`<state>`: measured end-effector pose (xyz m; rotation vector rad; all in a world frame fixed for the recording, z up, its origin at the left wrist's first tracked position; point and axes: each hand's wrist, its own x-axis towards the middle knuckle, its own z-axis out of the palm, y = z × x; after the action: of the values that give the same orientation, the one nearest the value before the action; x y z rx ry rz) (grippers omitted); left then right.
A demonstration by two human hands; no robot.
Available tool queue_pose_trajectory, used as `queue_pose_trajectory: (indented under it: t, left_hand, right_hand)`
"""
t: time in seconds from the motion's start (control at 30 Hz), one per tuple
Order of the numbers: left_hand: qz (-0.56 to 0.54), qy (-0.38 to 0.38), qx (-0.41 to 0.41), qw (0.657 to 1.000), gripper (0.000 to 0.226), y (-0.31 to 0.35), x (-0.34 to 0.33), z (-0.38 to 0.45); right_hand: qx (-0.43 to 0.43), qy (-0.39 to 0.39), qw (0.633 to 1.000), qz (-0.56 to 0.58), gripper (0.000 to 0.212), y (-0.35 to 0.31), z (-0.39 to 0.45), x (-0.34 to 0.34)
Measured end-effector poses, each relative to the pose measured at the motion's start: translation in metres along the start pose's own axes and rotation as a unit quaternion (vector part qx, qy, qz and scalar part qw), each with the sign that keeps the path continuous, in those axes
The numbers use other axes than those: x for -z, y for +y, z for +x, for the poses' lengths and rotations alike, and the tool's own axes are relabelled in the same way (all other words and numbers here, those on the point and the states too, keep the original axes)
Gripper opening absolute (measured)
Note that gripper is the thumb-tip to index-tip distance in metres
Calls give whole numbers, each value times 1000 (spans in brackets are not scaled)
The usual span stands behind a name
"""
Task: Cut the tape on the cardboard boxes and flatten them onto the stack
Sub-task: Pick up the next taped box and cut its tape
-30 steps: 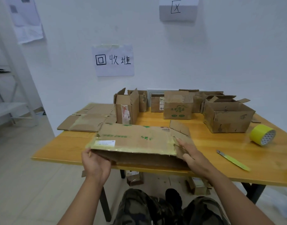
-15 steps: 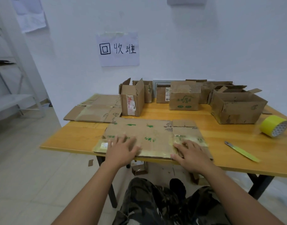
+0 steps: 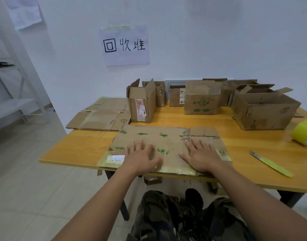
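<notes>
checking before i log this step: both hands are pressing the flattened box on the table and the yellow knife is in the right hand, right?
Not quite: the head view shows the yellow knife lying on the table, right of the right hand. Both hands, the left hand too, press the flattened box.

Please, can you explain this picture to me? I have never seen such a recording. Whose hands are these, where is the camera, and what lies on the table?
There is no machine: a person wears a camera on the head, looking forward and down. The left hand and right hand press flat, fingers spread, on a flattened box on the wooden table. They hold nothing. Further left lies the stack of flattened cardboard. Behind stand several open boxes. To the right lie a green-handled knife and a yellow tape roll.
</notes>
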<state>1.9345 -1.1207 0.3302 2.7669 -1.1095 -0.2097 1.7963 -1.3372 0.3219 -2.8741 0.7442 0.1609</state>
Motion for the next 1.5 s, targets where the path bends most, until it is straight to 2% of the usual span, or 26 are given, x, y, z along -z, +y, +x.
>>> queue_pose_trajectory:
  t: [0.17, 0.4, 0.57, 0.7, 0.83, 1.0, 1.1, 1.3, 1.5]
  left_hand:
    - [12, -18, -52, 998, 79, 37, 4, 43]
    - [19, -23, -41, 999, 81, 39, -19, 64]
    - [21, -25, -37, 999, 70, 40, -19, 64]
    - [-13, -40, -43, 998, 61, 38, -14, 65]
    - [-13, -56, -68, 996, 64, 24, 2, 66]
    - [10, -18, 28, 999, 73, -7, 0, 50]
    - [7, 4, 41, 999, 84, -15, -11, 36]
    - [18, 25, 45, 999, 93, -13, -16, 34]
    - [29, 30, 44, 998, 99, -9, -11, 32]
  right_hand:
    - [-1, -3, 1000, 5, 94, 1, 2, -2]
    - [-5, -38, 999, -12, 86, -2, 15, 21]
    - [44, -2, 999, -12, 62, -17, 49, 25]
    - [61, -4, 998, -1, 64, -11, 57, 2]
    - [61, 2, 998, -3, 68, -8, 60, -1]
    - [60, 16, 998, -2, 69, -8, 60, -2]
    - [61, 13, 998, -1, 67, -8, 59, -2]
    - [88, -84, 990, 65, 75, 11, 58, 26]
    - [24, 10, 1000, 7, 80, 40, 25, 3]
